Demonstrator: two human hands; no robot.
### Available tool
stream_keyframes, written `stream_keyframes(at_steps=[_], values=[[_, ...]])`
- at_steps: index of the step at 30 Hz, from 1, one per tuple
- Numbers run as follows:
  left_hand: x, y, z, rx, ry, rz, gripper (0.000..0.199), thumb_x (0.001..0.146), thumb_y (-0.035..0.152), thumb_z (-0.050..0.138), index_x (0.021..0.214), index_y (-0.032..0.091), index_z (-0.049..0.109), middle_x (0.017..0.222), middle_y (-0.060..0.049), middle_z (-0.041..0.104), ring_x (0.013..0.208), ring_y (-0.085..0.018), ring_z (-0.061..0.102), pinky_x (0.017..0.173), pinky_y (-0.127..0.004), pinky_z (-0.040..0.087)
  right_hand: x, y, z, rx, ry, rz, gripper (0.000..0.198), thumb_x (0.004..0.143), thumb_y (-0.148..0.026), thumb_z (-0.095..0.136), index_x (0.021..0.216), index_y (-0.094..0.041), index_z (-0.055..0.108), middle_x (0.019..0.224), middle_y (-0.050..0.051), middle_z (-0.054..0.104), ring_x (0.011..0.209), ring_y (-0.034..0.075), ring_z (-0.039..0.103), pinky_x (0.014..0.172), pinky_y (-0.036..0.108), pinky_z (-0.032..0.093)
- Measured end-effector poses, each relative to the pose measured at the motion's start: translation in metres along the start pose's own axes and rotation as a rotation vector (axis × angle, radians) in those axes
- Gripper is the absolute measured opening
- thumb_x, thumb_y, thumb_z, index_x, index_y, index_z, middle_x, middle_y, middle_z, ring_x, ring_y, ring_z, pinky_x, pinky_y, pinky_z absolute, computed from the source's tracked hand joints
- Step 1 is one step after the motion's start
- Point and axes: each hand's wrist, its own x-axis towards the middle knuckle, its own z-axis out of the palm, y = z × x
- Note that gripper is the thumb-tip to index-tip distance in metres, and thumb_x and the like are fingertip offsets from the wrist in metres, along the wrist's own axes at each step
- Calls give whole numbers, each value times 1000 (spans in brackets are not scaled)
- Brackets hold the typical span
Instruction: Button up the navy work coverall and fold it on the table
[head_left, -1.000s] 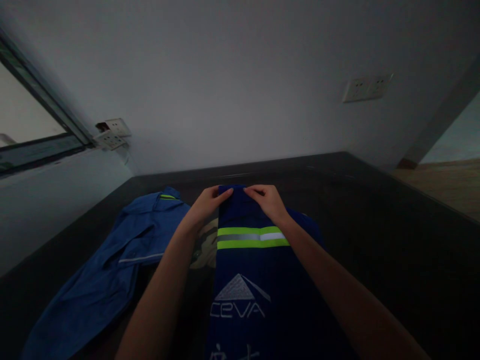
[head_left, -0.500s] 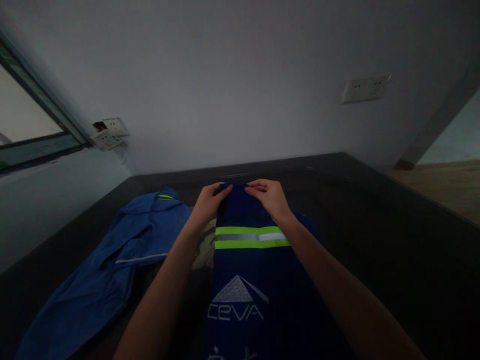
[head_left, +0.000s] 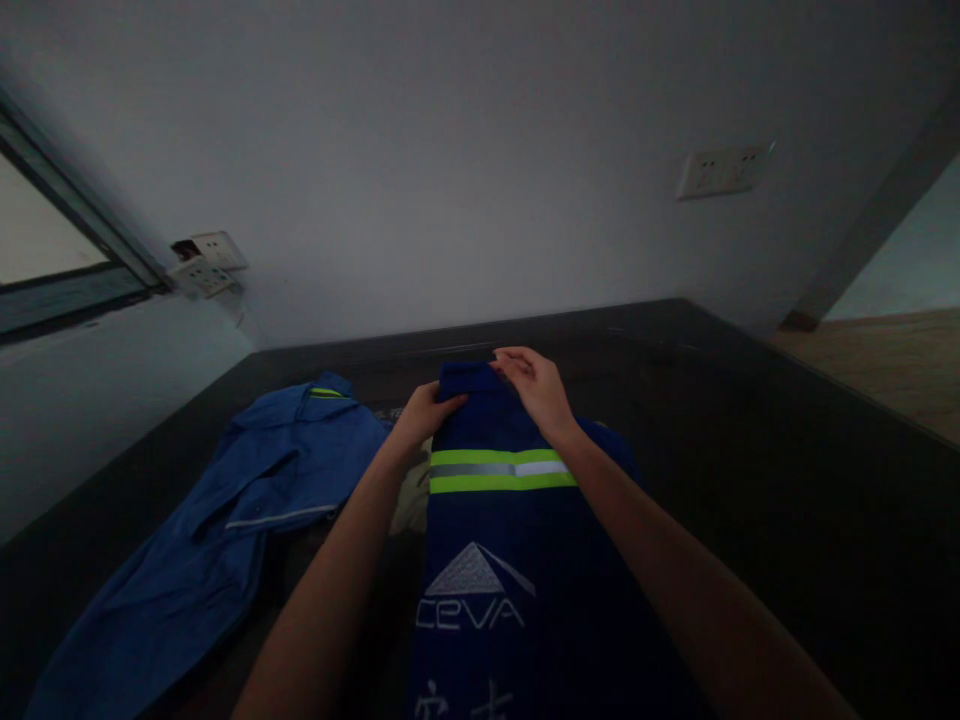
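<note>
A dark blue work garment [head_left: 480,520] lies folded in front of me, with a yellow-green and silver reflective band across it and a white CEVA logo below the band. At its far end, a narrow strip of the cloth is turned over. My left hand [head_left: 425,412] grips the left edge near that end, thumb on top and fingers underneath. At the far right corner, my right hand [head_left: 531,385] pinches the rim of the cloth between thumb and fingertips. Part of the garment's right side is hidden under my right forearm.
A lighter blue jacket [head_left: 277,460] lies to the left on the black tabletop [head_left: 750,480]. Some camouflage-patterned cloth [head_left: 411,500] shows beside the dark garment. Wall sockets [head_left: 724,172] are on the wall behind, and a window [head_left: 56,225] is at the left.
The far end of the garment now shows a flat turned-over strip. My left hand has slid slightly nearer along the left edge; my right hand remains at the far right corner, its fingers slightly raised.
</note>
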Motion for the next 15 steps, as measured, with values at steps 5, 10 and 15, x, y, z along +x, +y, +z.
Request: stream_keyframes(at_steps=[5, 10, 15], values=[[-1, -29, 10, 534, 260, -56, 60, 78, 27, 60, 131, 8, 41, 122, -21, 56, 112, -31, 53, 91, -44, 43, 6, -2, -9, -31, 41, -28, 41, 83, -53, 51, 95, -15, 63, 96, 11, 69, 91, 19, 64, 78, 30, 50], [-14, -3, 26, 879, 338, 154, 49, 84, 25, 50, 132, 17, 43, 135, -16, 45, 125, -30, 40, 101, -46, 34, 14, -20, -34, -77, 102, -105, 33, 86, -44, 49, 97, -17, 64, 98, 10, 68, 93, 19, 63, 79, 31, 50], [-25, -2, 73, 932, 86, 218, 50, 90, 39, 40, 137, 23, 39, 145, -9, 36, 137, -28, 24, 110, -51, 18, -12, -8, -69, -442, -24, -96, 29, 85, -34, 51, 104, -18, 64, 104, 10, 67, 96, 21, 62, 87, 38, 47]])
